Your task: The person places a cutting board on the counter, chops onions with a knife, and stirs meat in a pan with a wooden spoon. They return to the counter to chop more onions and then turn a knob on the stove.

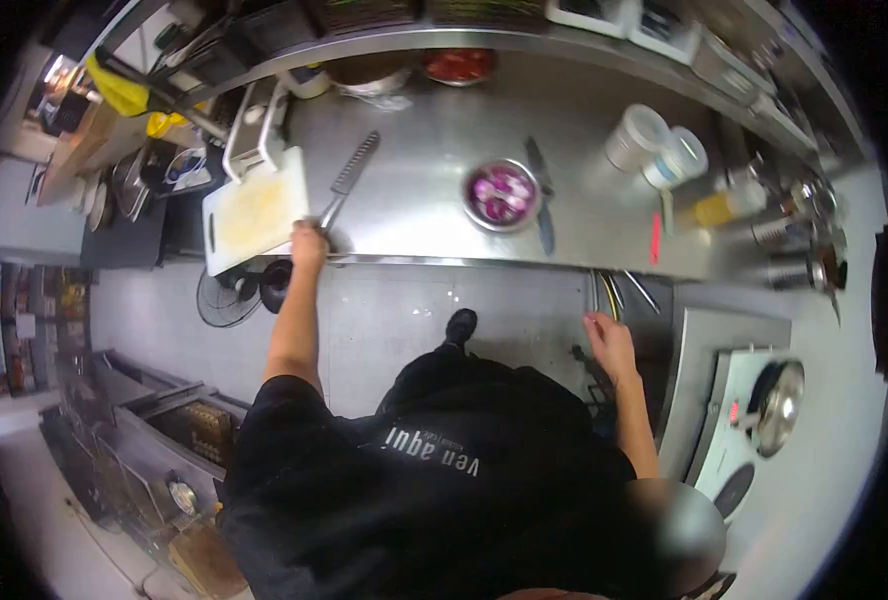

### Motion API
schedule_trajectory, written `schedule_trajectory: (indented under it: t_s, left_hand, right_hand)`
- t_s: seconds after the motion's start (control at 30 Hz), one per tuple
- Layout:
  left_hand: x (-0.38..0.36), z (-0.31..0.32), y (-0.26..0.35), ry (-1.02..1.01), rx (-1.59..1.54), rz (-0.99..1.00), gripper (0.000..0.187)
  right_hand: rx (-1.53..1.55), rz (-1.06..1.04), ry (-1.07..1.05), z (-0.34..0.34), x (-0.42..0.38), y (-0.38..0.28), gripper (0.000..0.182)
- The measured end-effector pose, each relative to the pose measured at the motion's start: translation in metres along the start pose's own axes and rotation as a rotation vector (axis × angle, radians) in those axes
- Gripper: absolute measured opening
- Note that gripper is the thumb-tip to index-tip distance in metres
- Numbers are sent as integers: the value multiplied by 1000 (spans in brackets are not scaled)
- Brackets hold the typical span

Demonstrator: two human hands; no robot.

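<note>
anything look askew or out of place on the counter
Yes: the board sits at a slant, one corner seeming to jut past the front edge of the counter, so it looks poorly squared up.

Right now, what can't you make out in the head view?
All in the head view:
- Left hand: its own back hides the fingers, so its grip at the cutting board's corner, or any touch on the knife, is unclear.
- Red food: the shelf hides its far side; too small to identify.
- Labelled tub: print too small and blurred.
- Round shape, lower right: smeared by blur.
</note>
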State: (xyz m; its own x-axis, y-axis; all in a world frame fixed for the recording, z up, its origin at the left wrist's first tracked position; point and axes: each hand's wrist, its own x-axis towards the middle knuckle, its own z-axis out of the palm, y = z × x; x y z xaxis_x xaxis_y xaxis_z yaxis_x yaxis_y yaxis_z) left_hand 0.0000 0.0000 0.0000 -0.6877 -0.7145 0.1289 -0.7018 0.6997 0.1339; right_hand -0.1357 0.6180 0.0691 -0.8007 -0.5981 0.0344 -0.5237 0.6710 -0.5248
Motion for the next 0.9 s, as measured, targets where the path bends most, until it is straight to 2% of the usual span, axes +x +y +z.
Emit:
schedule_trajectory:
  t_s: [0.03,0.07,0.1,0.13,0.17,0.23,0.33,0.37,0.4,0.43,0.5,0.57,0.63,0.7,0.77,0.8,0.87,0.9]
  left_hand:
    - [-24,-28,18,-118,-30,-24,20]
    - [-36,-25,18,-187,76,40,21]
    - [39,43,43,-208,39,94,21]
    - [41,53,25,-115,0,126,21]
    - [38,12,38,-181,14,36,22]
    - [56,21,48,-76,-110,-14,24]
    - [78,20,68,-45,-213,-2,30]
    - [81,26,71,-36,-261,-20,33]
    - [73,20,80,17,-305,-26,37]
    - [64,7,86,69,-338,-30,42]
    - [34,-4,98,248,-469,-28,50]
    - [-11,-9,91,243,-460,87,57]
    - [-61,-40,72,180,-439,212,61]
    - [-106,-41,21,167,-346,117,64]
    - [-156,-53,-21,348,-262,-226,63]
    - [-177,-64,-36,372,-231,-318,63]
    - [-223,-111,-71,595,-100,-509,60]
    - [-244,-136,-90,636,-52,-590,60]
  right_hand:
    - [39,33,-94,10,10,-3,41]
    - [76,61,-191,16,15,-8,40]
    - [-36,-1,-170,2,112,-17,40]
    - [159,227,-234,11,133,-46,41]
    - [347,458,-307,25,151,-71,42]
    - [358,382,-280,48,176,-80,41]
    - [365,396,-356,75,199,-75,48]
    - [486,464,-317,77,203,-84,47]
    - [601,538,-287,79,203,-89,46]
    - [590,519,-334,85,203,-89,46]
    - [1032,609,-270,97,219,-84,41]
    - [1059,644,-249,108,235,-89,37]
    - [1064,669,-239,113,258,-94,33]
    - [1137,616,-394,118,280,-104,47]
    - [1054,588,-458,111,289,-121,48]
    - [1000,571,-486,112,293,-131,49]
    - [769,332,-519,113,299,-123,58]
    - [734,237,-402,121,299,-124,46]
